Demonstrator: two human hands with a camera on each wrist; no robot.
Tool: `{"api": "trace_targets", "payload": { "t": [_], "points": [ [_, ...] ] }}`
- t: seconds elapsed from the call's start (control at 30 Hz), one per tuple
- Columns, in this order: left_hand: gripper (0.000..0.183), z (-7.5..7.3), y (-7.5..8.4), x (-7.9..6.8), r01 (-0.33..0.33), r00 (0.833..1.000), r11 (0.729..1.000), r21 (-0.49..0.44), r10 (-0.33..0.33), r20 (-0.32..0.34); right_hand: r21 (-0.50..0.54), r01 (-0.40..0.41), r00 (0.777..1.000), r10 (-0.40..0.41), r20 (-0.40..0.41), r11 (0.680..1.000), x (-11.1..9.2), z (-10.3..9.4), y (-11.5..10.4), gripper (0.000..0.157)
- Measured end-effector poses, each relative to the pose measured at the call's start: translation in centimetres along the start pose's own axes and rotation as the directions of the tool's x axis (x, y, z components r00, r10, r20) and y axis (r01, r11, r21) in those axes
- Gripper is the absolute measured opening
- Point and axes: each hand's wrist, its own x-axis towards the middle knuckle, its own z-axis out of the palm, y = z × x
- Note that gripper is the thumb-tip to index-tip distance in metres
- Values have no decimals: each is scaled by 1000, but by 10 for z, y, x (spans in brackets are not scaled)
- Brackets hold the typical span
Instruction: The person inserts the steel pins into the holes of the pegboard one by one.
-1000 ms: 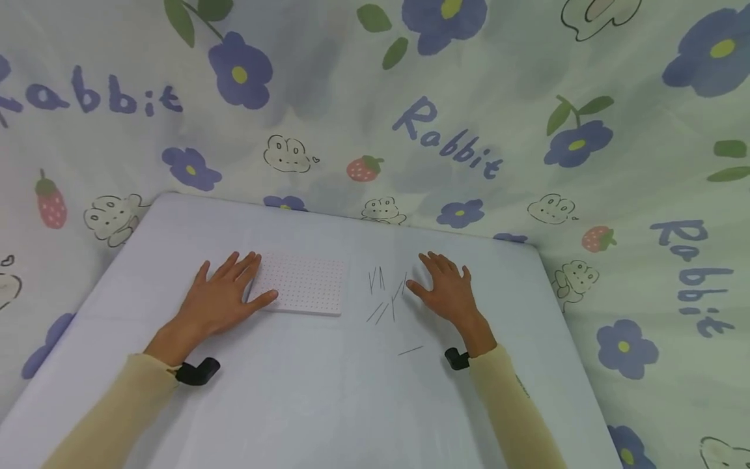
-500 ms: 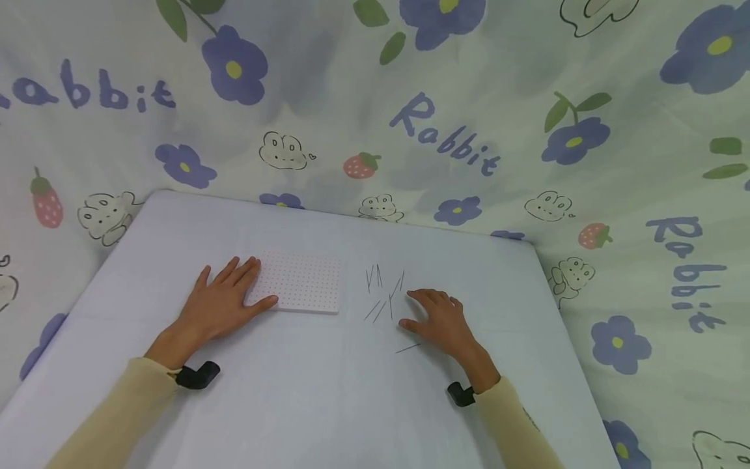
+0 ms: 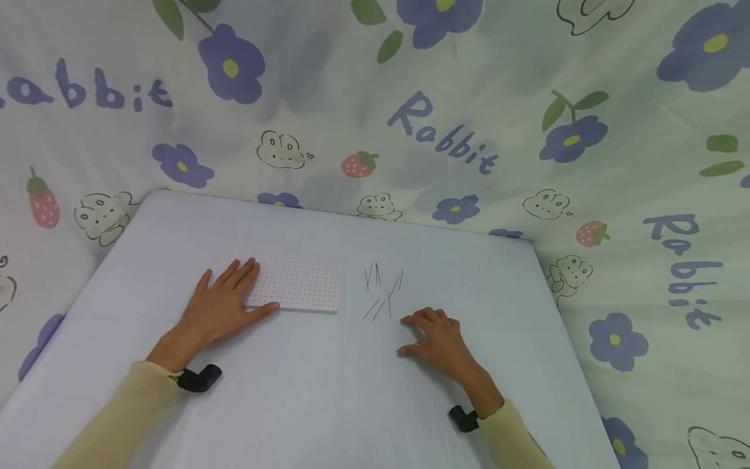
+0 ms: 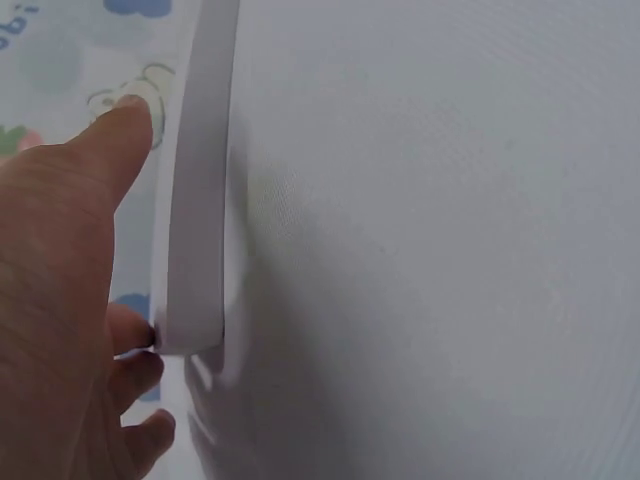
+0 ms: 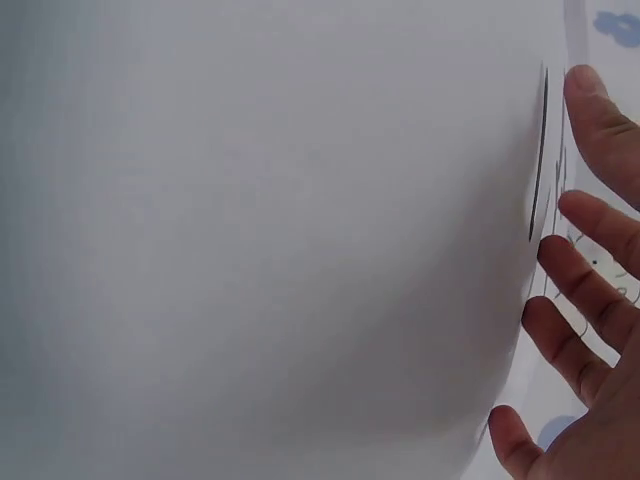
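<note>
A white board with a grid of small holes lies on the white table. My left hand rests at the board's left edge, fingers straight and spread, thumb along its near corner. In the left wrist view the fingertips are at the end of the board's side wall. Several thin dark needle-like sticks lie loose to the right of the board. My right hand is low over the table, thumb and fingers apart, around one separate stick, which it mostly hides in the head view.
The white-covered table ends at a back edge against a hanging curtain printed with flowers, rabbits and strawberries. Each wrist wears a black camera mount, the left mount and the right mount.
My right hand has come down and toward me, from beside the group of sticks to the lone stick nearer the front. The left hand stays at the board.
</note>
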Motion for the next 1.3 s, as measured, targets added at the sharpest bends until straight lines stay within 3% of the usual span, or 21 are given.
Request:
{"api": "trace_targets", "payload": {
  "t": [0.33,0.87,1.3],
  "points": [
    [112,1,1,-1,-4,1000,1000,-5,4,-1,30,-11,1000,11,-9,999,-10,6,2,46],
    [113,3,2,-2,0,1000,1000,12,0,6,207,-98,994,106,-26,973,-16,12,1,33],
    [113,3,3,-1,3,1000,1000,18,-3,3,196,-112,993,119,-24,974,-15,14,0,21]
  ]
}}
